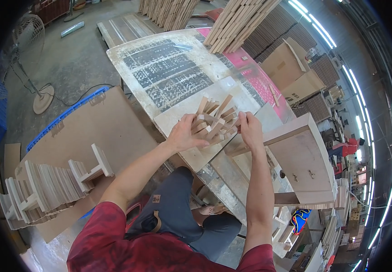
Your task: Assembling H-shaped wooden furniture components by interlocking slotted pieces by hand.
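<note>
The fingers of the left hand (pixel 182 134) are curved, with the thumb apart, against the left side of a loose pile of short, pale wooden sticks (pixel 216 119); whether they grip any stick firmly, I cannot tell. The fingers of the right hand (pixel 250 130) are bent narrow at the right side of this pile, and I cannot tell if one stick is pinched there. The sticks point in several directions, on a flat, pale board (pixel 166 119) upon the worn white-and-dark tabletop (pixel 123 50). To the right stands a pale, box-like wooden piece (pixel 302 156); to the left, stacked pale wooden slats (pixel 53 181) lie on a brown, flat surface (pixel 91 118).

The step in hand seems to be gathering or sorting the sticks. The next move calls for light pressure from both sides, so that crossed sticks do not slide away.
</note>
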### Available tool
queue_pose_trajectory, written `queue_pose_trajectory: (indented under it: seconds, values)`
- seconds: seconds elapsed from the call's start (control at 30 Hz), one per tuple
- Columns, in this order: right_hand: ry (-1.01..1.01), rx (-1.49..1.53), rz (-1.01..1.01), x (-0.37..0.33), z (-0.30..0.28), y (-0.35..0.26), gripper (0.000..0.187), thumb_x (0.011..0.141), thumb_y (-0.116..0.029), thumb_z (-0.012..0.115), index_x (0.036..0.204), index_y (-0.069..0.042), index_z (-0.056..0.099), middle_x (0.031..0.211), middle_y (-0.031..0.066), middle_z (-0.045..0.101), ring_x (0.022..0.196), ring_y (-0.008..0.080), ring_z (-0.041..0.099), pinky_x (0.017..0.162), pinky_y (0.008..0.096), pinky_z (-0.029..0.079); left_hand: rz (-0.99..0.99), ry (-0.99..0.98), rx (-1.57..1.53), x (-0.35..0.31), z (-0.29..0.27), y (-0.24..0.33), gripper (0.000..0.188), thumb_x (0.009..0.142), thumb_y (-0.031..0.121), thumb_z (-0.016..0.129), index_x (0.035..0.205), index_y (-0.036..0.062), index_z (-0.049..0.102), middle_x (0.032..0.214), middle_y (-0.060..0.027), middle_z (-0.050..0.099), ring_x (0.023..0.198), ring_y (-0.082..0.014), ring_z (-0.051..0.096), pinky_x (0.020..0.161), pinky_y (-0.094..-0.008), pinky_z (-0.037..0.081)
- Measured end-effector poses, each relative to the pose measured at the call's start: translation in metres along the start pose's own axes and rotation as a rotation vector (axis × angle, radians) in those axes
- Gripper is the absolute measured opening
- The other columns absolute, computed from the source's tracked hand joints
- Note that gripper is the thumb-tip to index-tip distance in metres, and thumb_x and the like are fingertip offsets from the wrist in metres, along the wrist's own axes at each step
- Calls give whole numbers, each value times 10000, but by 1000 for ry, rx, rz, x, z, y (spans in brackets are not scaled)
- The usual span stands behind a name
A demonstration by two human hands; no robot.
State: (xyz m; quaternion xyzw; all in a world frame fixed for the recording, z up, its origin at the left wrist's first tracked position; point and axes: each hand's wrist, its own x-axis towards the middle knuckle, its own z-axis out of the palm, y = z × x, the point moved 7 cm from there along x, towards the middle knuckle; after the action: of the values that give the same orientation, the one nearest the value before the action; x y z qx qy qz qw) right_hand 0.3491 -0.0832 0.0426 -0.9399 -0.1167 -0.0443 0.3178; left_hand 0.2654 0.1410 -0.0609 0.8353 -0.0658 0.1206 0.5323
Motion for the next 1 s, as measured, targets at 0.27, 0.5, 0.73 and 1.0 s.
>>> queue_pose_trajectory:
  seconds: [0.27, 0.5, 0.73, 1.0]
  values:
    - [-92, 26, 123, -13, 18, 31, 541, 1031, -435, 518, 829, 58, 608, 808, 294, 657, 821, 497, 637, 733, 527, 483, -60, 74, 153, -14, 11, 11, 1079, 588, 501, 946, 1381, -25, 437, 1272, -252, 515, 1187, -435, 571, 959, -480, 526]
    - [90, -203, -32, -25, 9, 5, 540, 1032, -434, 507, 827, 53, 619, 809, 320, 642, 832, 508, 634, 744, 548, 475, 18, 121, 85, 5, 14, 5, 1011, 637, 420, 940, 1376, -33, 420, 1231, -239, 554, 1130, -412, 609, 936, -477, 513]
    - [402, -135, -189, -64, -16, -37, 338, 987, -318, 629, 998, 15, 687, 927, 219, 687, 895, 409, 641, 788, 466, 501, -33, -4, 11, 6, 20, -18, 1043, 600, 358, 969, 1389, -28, 406, 1261, -244, 547, 1184, -417, 586, 978, -466, 496]
    - [152, -30, -440, -83, 39, -98, 156, 874, -149, 722, 974, -33, 696, 869, 147, 672, 946, 340, 628, 837, 449, 502, 109, 96, 17, -4, 25, -1, 1122, 664, 346, 945, 1493, 3, 271, 1287, -261, 507, 1169, -456, 574, 943, -497, 510]
